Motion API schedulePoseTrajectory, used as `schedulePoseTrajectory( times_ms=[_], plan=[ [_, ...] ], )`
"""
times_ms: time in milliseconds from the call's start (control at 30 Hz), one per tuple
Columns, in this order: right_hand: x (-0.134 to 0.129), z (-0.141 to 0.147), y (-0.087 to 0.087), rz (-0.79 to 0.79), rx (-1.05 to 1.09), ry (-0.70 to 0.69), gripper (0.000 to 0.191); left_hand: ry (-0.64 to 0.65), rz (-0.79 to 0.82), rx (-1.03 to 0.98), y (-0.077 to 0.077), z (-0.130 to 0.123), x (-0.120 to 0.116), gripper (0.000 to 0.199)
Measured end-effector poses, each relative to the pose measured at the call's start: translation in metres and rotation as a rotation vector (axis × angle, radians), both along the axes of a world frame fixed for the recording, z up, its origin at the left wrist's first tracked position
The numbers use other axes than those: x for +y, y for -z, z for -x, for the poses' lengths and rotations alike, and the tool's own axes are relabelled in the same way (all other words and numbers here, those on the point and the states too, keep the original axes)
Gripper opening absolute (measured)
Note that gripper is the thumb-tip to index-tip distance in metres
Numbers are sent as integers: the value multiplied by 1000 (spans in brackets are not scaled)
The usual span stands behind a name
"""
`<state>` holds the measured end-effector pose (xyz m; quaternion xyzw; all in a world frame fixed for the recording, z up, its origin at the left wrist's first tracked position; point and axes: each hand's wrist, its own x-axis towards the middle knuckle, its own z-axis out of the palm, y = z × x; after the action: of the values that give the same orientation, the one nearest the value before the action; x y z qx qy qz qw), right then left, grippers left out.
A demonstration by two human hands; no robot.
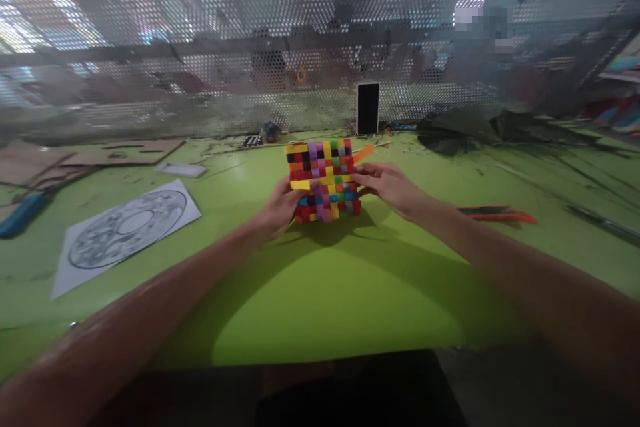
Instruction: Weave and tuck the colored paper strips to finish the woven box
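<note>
A small woven mat point(327, 180) of red, yellow, purple, green, blue and black strips is held upright between my hands above the green table. My left hand point(284, 205) grips its left edge, where a yellow strip end point(301, 185) sticks out near the thumb. With thumb and fingers pinched, my right hand point(383, 185) holds the right edge. An orange strip point(364, 153) juts from the mat's upper right side. The fingers behind the mat are hidden.
A paper with a printed ring pattern point(127, 230) lies left, near cardboard pieces point(120, 152) and a blue tool point(23, 215). An upright white-framed dark device point(367, 109) stands behind. Orange and black strips point(497, 213) lie right; dark crumpled sheets point(455, 132) sit before a perforated metal screen point(215, 73).
</note>
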<state>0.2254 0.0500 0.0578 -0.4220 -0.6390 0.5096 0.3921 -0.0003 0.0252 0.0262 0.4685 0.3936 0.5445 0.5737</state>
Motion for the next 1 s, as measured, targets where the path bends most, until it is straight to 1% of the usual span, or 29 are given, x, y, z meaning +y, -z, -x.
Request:
schedulePoseTrajectory(
  times_ms=[67, 167, 300, 433, 467, 500, 600, 633, 667, 733, 767, 800, 833, 900, 1000],
  plan=[
    [2, 1, 5, 16, 62, 11, 5, 19, -2, 19, 0, 0, -1, 30],
    [-1, 3, 10, -26, 64, 51, 8, 46, -4, 55, 3, 1, 0, 31],
    [-10, 6, 8, -82, 21, 46, 16, 89, -14, 77, 7, 0, 0, 33],
    [-10, 4, 7, -74, -27, 71, 13, 108, -15, 64, 6, -1, -2, 38],
    [-8, 3, 8, -113, -54, 80, 13, 102, -20, 68, 6, -2, -2, 38],
    [-7, 2, 10, -188, -97, 112, 16, 78, -28, 75, 6, -3, -2, 39],
    [-6, 0, 13, -542, -276, 295, 24, -67, -40, 87, 7, -4, -2, 38],
    [-7, 1, 14, -651, -323, 318, 22, -108, -41, 78, 7, -5, -1, 39],
    [-9, 2, 14, -742, -360, 294, 19, -132, -42, 61, 7, -5, -1, 40],
    [-16, 5, 15, -890, -399, 145, 10, -120, -53, 34, 6, -6, -2, 44],
    [-19, 8, 16, -949, -409, 66, 10, -95, -68, 38, 6, -6, -2, 46],
    [-22, 10, 16, -991, -417, 14, 14, -70, -81, 62, 5, -6, -4, 47],
    [-24, 13, 17, -1012, -422, -11, 20, -46, -87, 96, 5, -7, -5, 49],
    [-26, 16, 18, -1008, -422, -15, 28, 6, -90, 147, 5, -8, -8, 50],
    [-25, 16, 17, -995, -401, -49, 25, 68, -65, 113, 6, -9, -12, 50]
  ],
)
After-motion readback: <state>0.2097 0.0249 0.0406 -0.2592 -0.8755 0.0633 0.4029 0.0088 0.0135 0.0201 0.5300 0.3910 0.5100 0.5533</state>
